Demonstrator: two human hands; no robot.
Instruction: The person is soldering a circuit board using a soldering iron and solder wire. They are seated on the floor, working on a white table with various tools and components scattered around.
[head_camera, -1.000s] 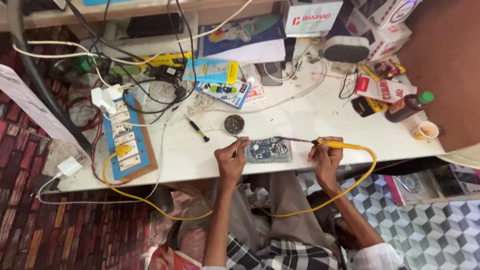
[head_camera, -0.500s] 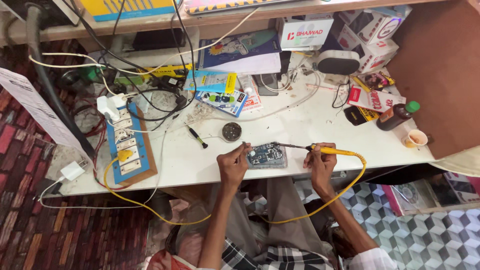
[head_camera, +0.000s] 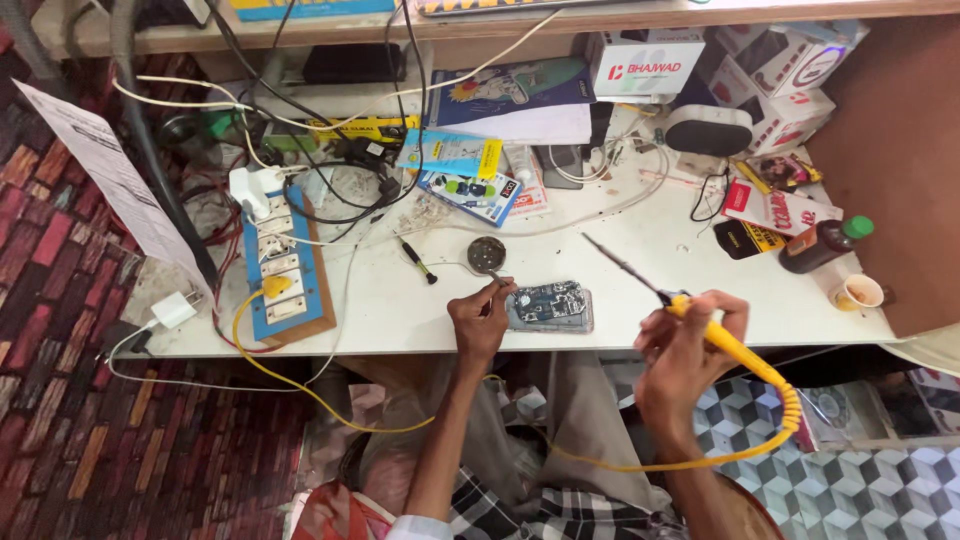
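Single head cam, looking steeply down at white workbench (head_camera: 620, 250) from above the seated person, fairly far out. Bench edge, lap, floor both sides in frame. No second view.

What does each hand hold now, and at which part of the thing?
The right hand grips the soldering iron by its yellow handle. The left hand pinches a thin tool beside the circuit board; the exact place cannot be told.

Blue switchboard (head_camera: 282, 270), brown bottle (head_camera: 822, 244), paper cup (head_camera: 860, 292).
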